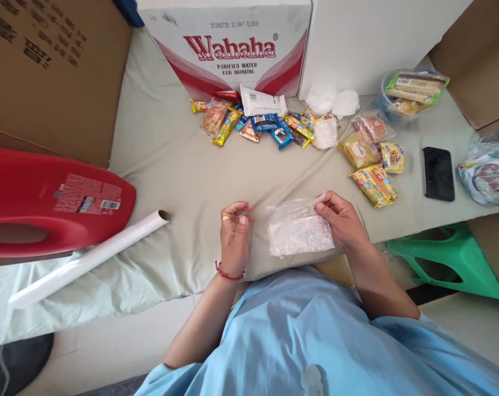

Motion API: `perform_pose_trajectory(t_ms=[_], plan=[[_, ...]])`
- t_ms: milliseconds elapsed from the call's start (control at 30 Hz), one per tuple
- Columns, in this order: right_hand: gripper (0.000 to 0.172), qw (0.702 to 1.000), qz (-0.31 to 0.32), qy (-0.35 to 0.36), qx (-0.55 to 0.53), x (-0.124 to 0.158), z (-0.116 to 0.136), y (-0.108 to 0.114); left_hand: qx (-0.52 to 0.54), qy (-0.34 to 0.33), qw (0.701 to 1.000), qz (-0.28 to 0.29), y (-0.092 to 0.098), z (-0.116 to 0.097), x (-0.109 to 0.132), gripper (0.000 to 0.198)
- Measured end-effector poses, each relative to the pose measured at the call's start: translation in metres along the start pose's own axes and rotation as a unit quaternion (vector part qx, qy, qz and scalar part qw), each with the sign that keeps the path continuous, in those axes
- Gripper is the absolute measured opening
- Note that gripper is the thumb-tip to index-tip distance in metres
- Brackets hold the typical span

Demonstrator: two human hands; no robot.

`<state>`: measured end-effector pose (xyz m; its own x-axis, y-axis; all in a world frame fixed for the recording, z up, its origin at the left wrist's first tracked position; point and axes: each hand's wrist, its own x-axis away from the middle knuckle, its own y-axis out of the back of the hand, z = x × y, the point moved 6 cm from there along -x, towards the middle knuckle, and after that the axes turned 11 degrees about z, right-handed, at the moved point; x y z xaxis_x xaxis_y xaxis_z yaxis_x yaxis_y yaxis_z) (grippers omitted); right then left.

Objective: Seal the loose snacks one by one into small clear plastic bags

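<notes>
In the head view, the right hand (343, 221) pinches a crinkled, rectangular clear-plastic bag (301, 235) just right of centre; the left hand (235, 234), loosely curled, sits apart. The bag looks flat, though glare obscures its inside; small colourful foil snack packets (264, 122) lie outside it, upper centre.

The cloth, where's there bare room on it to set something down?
Bare cloth lies between the red jug and the snacks, and between the snacks and the left hand. It's crowded along the water carton and left of the phone.
</notes>
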<state>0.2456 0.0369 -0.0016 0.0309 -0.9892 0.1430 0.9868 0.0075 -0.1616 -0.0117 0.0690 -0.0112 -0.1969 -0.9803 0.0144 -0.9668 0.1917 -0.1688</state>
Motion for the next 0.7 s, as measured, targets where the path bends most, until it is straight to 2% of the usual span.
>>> perform_pose_trajectory(t_ms=[67,133,200,233,300,400,467,600,700], plan=[[0.028,0.998,0.064,-0.015,0.023,0.002,0.004,-0.007,-0.088,-0.046,0.993,0.057,-0.007,-0.017,-0.002,0.063],[0.031,0.992,0.121,-0.036,0.029,0.003,0.006,-0.016,-0.170,-0.049,0.973,0.149,-0.024,-0.027,-0.002,0.072],[0.033,0.988,0.146,-0.040,0.032,0.003,0.007,-0.021,-0.226,-0.005,0.947,0.228,-0.041,-0.026,0.001,0.051],[0.033,0.989,0.140,-0.033,0.041,0.002,0.008,-0.021,-0.238,0.024,0.940,0.242,-0.046,-0.023,0.002,0.041],[0.031,0.993,0.093,-0.004,0.071,0.000,0.010,-0.011,-0.235,0.070,0.945,0.219,-0.049,-0.017,0.005,0.040],[0.031,0.990,0.035,0.044,0.128,0.002,0.015,0.005,-0.205,0.085,0.963,0.152,-0.046,-0.010,0.008,0.042],[0.033,0.981,0.059,0.065,0.170,0.005,0.017,0.006,-0.180,0.088,0.969,0.146,-0.047,-0.005,0.010,0.044],[0.038,0.954,0.130,0.077,0.260,0.009,0.013,-0.012,-0.120,0.101,0.980,0.124,-0.046,-0.001,0.010,0.050],[0.035,0.959,0.112,0.061,0.253,0.008,0.005,-0.019,-0.032,0.129,0.987,0.092,-0.042,0.003,0.010,0.053]])
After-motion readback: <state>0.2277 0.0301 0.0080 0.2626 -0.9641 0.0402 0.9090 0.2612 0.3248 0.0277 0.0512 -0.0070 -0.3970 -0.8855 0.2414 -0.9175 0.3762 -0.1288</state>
